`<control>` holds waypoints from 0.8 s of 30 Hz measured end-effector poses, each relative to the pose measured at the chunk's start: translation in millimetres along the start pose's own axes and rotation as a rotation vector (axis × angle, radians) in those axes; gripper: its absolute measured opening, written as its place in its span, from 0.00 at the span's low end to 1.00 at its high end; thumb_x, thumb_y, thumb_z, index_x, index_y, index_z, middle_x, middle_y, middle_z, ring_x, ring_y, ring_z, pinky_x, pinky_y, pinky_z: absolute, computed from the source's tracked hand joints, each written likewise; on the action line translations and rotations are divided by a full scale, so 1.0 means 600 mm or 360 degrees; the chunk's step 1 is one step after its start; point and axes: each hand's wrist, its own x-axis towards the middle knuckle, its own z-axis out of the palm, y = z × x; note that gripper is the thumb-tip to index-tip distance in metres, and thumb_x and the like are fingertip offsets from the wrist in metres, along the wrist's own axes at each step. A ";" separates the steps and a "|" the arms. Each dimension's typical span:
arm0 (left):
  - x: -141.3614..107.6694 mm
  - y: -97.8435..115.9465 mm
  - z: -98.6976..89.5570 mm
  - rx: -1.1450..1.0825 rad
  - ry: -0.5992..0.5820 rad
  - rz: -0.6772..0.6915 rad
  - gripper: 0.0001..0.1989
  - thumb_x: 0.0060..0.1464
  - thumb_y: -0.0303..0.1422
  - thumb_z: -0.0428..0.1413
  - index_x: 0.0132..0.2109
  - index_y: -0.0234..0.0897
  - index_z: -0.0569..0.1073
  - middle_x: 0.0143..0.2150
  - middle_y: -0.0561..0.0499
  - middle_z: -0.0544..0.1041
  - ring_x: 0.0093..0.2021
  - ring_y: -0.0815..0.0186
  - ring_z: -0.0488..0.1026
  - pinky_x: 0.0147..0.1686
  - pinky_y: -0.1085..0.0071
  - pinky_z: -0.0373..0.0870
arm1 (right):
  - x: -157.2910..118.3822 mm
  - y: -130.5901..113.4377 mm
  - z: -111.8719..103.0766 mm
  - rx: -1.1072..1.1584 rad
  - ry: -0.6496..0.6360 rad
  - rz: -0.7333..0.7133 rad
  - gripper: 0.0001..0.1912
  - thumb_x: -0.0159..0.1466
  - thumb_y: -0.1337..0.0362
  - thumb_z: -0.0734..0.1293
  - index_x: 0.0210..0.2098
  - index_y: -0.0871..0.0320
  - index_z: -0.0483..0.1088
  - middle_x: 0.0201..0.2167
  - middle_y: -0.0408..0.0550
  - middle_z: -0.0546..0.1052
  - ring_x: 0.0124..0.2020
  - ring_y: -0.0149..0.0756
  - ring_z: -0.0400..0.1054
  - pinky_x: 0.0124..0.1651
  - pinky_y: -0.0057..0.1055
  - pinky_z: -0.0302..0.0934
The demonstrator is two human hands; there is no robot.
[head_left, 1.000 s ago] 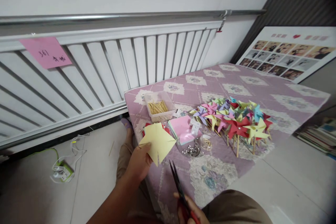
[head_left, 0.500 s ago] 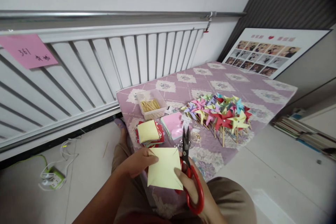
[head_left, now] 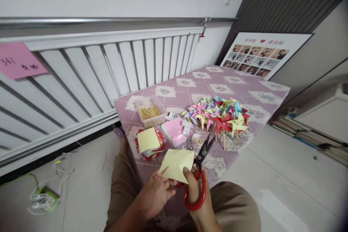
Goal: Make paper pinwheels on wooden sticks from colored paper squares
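Note:
A pale yellow paper square with cuts running in from its corners is held over my lap, tilted. My right hand pinches its right edge under the thumb and also keeps hold of scissors with red handles and dark blades. The blades stand slightly apart and point away, beside the paper. At the paper's lower left corner, my left hand grips with its fingertips, the other fingers curled below. A stack of cut paper squares, yellow on top, lies just beyond.
On the flowered tablecloth stand a clear box of sticks, pink paper sheets, a small tub and many finished pinwheels. A white radiator runs along the left; a power strip lies on the floor.
The paper has turned and tilted. My left hand has moved from its upper left edge to the lower left corner, palm turning upward. The scissors now lean further right.

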 end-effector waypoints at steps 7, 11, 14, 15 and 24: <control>0.012 -0.010 0.020 -0.0327 0.0132 0.0013 0.13 0.59 0.33 0.55 0.49 0.35 0.74 0.50 0.47 0.78 0.48 0.66 0.74 0.45 0.73 0.70 | -0.004 0.018 -0.003 0.0135 0.0034 0.0055 0.26 0.60 0.60 0.69 0.56 0.54 0.60 0.48 0.51 0.77 0.45 0.45 0.74 0.47 0.38 0.70; 0.012 -0.004 0.036 -0.0424 0.0263 0.0061 0.15 0.64 0.34 0.46 0.49 0.34 0.74 0.49 0.47 0.79 0.48 0.68 0.75 0.46 0.74 0.71 | -0.003 0.020 -0.003 0.0146 0.0021 0.0040 0.26 0.61 0.60 0.69 0.57 0.54 0.59 0.51 0.52 0.75 0.49 0.45 0.72 0.50 0.39 0.68; 0.011 -0.002 0.042 -0.0455 0.0301 0.0076 0.16 0.65 0.33 0.44 0.48 0.35 0.74 0.49 0.48 0.80 0.48 0.69 0.75 0.46 0.74 0.72 | -0.001 0.021 -0.003 0.0093 0.0051 0.0013 0.26 0.60 0.59 0.69 0.55 0.55 0.60 0.50 0.53 0.76 0.49 0.45 0.73 0.50 0.39 0.68; 0.010 -0.003 0.043 -0.0442 0.0285 0.0068 0.15 0.65 0.33 0.45 0.48 0.36 0.74 0.49 0.48 0.79 0.48 0.68 0.75 0.45 0.74 0.72 | -0.001 0.022 -0.002 0.0058 0.0061 0.0006 0.25 0.60 0.58 0.69 0.55 0.55 0.60 0.49 0.53 0.76 0.48 0.45 0.73 0.50 0.39 0.68; 0.023 0.000 0.053 -0.0113 0.0351 0.0163 0.17 0.56 0.29 0.57 0.53 0.35 0.71 0.49 0.44 0.79 0.45 0.62 0.77 0.42 0.69 0.73 | -0.005 0.028 -0.002 -0.0165 -0.0003 0.0013 0.23 0.60 0.56 0.69 0.52 0.55 0.61 0.46 0.52 0.77 0.44 0.43 0.73 0.48 0.36 0.68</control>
